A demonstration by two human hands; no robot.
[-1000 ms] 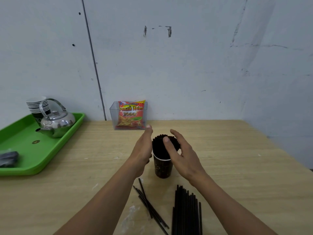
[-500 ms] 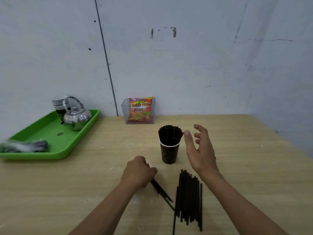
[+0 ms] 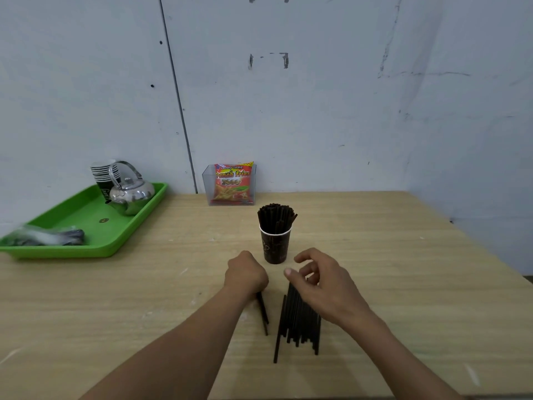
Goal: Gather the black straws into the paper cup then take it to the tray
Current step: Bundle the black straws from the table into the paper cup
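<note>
Straws (image 3: pixel 262 310) poke from my clenched left hand (image 3: pixel 245 275), centre frame; my right hand (image 3: pixel 324 281) curls over the pile (image 3: pixel 300 321), grip unclear.

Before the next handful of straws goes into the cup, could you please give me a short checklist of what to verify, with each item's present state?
1. The paper cup stands upright on the table: ok.
2. The left hand grips the small bunch of loose straws: ok.
3. The right hand holds the larger pile: not ok; its fingers curl just above the far ends, gripping nothing.
4. Room in the cup beside the standing straws: cannot tell; they look tightly packed.
5. A bare spot on the green tray in front of the kettle: ok.
</note>
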